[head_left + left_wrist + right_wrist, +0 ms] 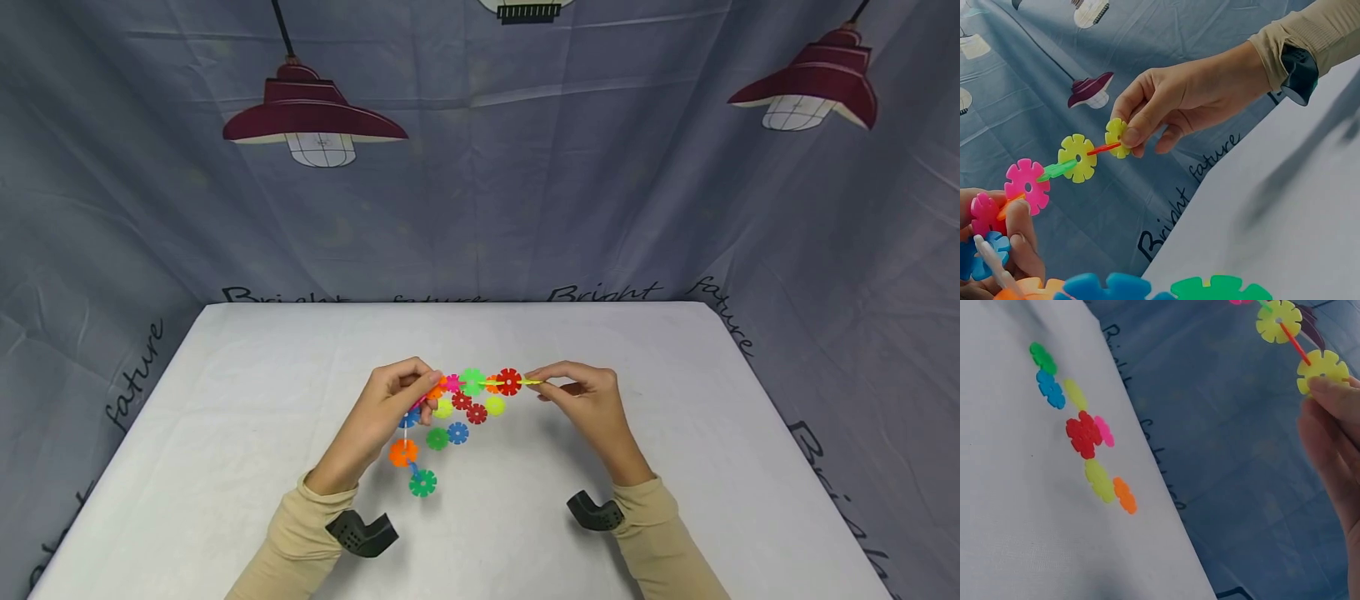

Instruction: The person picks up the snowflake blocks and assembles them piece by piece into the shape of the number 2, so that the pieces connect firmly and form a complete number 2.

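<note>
"Where is the flower chain (472,382)?"

"Up in the air between two hands, with the white table (510,517) below the chain."

"What are the hands doing?"

"The right hand (597,408) pinches the yellow flower (1114,133) at one end of the chain. The left hand (381,407) pinches the chain partway along, by an orange flower (437,390)."

"What else?"

"Loose flowers (457,432) lie on the table, under the chain. Behind the chain is a bluish cloth (465,192) with red lamps (315,117) on it."

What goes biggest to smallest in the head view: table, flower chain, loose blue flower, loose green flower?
Largest: table
Then: flower chain
Smallest: loose blue flower and loose green flower; too alike to rank.
</note>
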A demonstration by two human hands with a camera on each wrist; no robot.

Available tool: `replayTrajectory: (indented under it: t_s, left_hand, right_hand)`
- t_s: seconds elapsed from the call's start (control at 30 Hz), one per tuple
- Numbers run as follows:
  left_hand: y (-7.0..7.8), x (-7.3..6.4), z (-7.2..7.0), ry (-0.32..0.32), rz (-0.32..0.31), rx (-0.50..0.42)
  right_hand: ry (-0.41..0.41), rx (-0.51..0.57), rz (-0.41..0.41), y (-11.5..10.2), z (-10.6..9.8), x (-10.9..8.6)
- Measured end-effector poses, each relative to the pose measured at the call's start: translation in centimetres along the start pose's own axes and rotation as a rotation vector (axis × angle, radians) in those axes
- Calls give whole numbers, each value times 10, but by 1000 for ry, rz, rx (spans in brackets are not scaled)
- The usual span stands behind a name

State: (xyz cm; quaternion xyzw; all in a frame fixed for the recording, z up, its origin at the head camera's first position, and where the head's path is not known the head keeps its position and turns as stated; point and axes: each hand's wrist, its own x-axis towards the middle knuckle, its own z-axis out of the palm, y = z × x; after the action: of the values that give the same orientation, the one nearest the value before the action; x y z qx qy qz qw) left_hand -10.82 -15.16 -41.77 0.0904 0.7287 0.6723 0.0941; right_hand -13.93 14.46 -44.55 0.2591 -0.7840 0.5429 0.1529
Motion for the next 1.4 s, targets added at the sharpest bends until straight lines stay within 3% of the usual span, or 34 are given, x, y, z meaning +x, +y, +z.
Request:
replayTrajectory:
  t_s: [0.63,0.87,1.2,1.4]
  left_hand:
    - [0,-1,1,16,-12,-4]
    - [-4,1,3,3,-26,-12]
    - [1,-2,4,6,9,-22]
    - [0,-1,6,7,17,-34]
  right_hand:
    - [17,-10,-63,1,3,-1]
    - [23,-60,-81,-5,-1,1]
    - [-1,12,8,-5,-1,4]
    - [-101,-1,226,10,15,0]
